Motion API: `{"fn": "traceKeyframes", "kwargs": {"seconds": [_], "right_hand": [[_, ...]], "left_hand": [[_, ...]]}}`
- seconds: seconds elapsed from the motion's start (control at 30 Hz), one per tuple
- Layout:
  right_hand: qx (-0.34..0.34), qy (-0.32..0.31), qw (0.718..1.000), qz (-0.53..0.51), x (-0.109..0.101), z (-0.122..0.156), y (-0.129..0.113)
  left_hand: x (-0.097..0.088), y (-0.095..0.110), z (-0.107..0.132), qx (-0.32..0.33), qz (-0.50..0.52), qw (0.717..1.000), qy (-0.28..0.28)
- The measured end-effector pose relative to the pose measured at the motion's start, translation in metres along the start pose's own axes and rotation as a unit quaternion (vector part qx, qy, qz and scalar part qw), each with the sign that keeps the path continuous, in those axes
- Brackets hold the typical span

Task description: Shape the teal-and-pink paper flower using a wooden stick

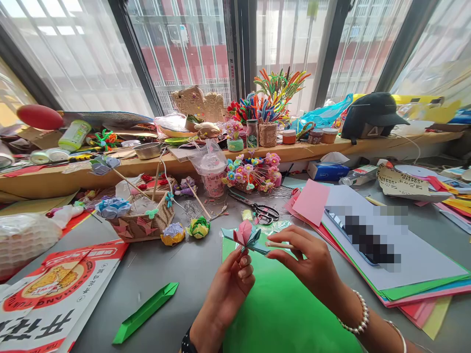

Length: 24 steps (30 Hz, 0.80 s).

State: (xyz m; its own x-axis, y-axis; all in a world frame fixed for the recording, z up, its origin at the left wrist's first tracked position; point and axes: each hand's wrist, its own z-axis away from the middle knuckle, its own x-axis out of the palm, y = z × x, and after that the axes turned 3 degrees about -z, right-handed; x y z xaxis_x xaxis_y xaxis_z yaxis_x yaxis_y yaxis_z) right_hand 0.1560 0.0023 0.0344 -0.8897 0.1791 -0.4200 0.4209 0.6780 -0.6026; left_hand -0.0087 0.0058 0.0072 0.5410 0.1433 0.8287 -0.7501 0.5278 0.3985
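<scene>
The left hand (231,289) pinches a paper flower (243,234) above a green sheet (279,304) near its far edge. The right hand (309,255) pinches a thin stick (281,245). Gray table (191,279) shows between the sheet and 1 folded green strip (146,314).

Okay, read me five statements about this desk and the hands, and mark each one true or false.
1. The left hand holds a pink and blue paper flower. True.
2. The right hand grips the scissors. False: it pinches a pale, thin stick-like piece, and the scissors lie on the table.
3. A folded green strip lies left of the large green sheet. True.
4. The black cap lies on the green sheet. False: it sits on the wooden ledge by the window.
5. A beaded bracelet is on the right wrist. True.
</scene>
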Motion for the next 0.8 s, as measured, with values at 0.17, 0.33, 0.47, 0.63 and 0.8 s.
{"fn": "traceKeyframes", "kwargs": {"seconds": [0.17, 0.33, 0.47, 0.63, 0.8], "right_hand": [[0.023, -0.031, 0.999, 0.033, 0.0019, 0.0009, 0.0026], [0.055, -0.069, 0.995, 0.048, 0.0059, 0.0024, 0.0057], [0.073, -0.088, 0.992, 0.047, 0.0056, 0.0017, 0.0048], [0.086, -0.101, 0.99, 0.047, 0.0051, 0.0003, 0.0047], [0.078, -0.084, 0.993, 0.042, 0.0025, -0.0019, 0.004]], "left_hand": [[-0.0027, 0.0011, 0.0, 0.027, 0.01, 0.999, -0.025], [-0.0018, 0.0005, 0.0007, 0.022, 0.013, 0.999, -0.033], [-0.0024, -0.0012, 0.0003, 0.009, 0.021, 0.999, -0.028], [-0.0035, -0.0037, 0.0007, -0.001, 0.025, 0.999, -0.04], [-0.0018, -0.0049, 0.0008, 0.013, -0.065, 0.998, 0.0]]}}
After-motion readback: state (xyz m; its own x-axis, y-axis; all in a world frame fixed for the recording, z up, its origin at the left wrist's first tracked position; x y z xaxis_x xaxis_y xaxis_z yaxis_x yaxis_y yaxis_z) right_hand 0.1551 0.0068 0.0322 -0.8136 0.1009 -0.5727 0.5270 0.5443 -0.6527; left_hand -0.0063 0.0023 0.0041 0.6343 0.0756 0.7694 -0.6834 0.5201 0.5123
